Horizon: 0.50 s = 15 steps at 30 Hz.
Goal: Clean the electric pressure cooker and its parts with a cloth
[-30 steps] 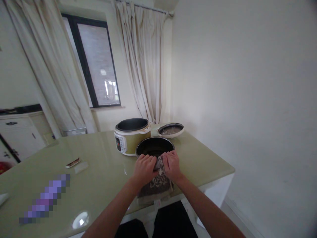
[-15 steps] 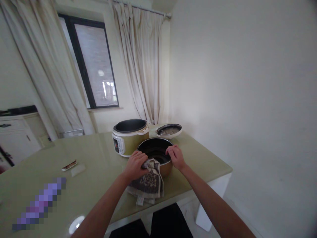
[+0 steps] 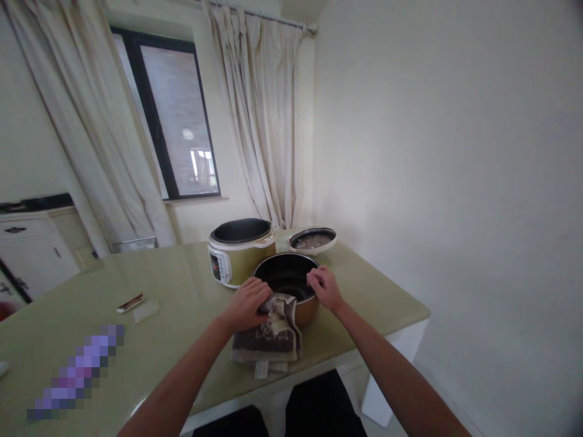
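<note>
A dark inner pot (image 3: 291, 280) with a golden outside stands on the glossy green table (image 3: 173, 315) in front of me. My left hand (image 3: 248, 302) is closed on a brown patterned cloth (image 3: 271, 331) that drapes from the pot's near left rim down onto the table. My right hand (image 3: 324, 286) grips the pot's right rim with curled fingers. Just behind the pot sits the cooker body (image 3: 239, 249), open and without its pot.
A round lid (image 3: 313, 240) lies upside down at the table's far right corner. A small flat object (image 3: 130, 301) lies to the left, with a blurred patch nearer me. Curtains, a window and a white cabinet (image 3: 31, 249) stand behind; a bare wall is at right.
My hands, together on the cloth at the pot's near rim a second ago, have parted: the right one went to the right rim, the left one stays on the cloth.
</note>
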Available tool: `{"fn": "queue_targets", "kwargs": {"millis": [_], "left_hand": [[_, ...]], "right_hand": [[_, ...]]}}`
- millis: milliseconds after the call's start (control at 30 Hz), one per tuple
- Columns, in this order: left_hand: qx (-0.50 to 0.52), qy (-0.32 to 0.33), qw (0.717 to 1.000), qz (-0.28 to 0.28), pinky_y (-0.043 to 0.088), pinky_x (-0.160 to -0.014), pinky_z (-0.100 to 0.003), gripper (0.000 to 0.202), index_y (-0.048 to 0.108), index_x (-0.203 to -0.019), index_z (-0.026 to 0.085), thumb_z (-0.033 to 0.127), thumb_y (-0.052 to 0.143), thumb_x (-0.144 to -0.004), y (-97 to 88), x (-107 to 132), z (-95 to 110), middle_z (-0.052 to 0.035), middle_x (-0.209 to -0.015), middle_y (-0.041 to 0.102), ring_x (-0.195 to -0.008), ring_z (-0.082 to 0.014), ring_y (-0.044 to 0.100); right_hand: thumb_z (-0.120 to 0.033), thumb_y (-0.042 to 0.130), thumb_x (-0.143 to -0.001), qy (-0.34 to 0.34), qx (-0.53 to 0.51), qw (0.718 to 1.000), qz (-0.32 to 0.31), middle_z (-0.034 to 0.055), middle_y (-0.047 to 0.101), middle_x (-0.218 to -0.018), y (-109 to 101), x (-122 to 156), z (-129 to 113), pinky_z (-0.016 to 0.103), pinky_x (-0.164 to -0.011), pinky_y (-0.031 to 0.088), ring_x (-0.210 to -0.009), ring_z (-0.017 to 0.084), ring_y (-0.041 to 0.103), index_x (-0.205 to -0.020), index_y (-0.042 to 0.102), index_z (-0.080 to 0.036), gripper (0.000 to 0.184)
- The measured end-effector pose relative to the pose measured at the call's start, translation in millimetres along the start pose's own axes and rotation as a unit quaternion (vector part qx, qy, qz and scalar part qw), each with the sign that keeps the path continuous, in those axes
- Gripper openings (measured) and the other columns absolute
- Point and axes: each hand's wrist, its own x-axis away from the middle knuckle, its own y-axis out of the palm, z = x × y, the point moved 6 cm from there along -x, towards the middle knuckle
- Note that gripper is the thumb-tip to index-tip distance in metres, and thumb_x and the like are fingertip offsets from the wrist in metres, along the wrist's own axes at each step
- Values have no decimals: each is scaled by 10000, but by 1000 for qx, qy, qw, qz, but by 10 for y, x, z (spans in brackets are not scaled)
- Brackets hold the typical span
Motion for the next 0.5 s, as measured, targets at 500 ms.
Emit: {"fn": "queue_targets", "kwargs": {"millis": [500], "left_hand": [[-71,-60,995,39,412,-817,-443,164,607,-925,235,252,678,-778,126,-52,236,-74,-886,682,-882,-291,595]], "right_hand": [[-365,361,-1112,-33,128,990,40,11,521,-591,255,195,-447,371,-787,345,-629,173,492,-652,481,-227,495]]}}
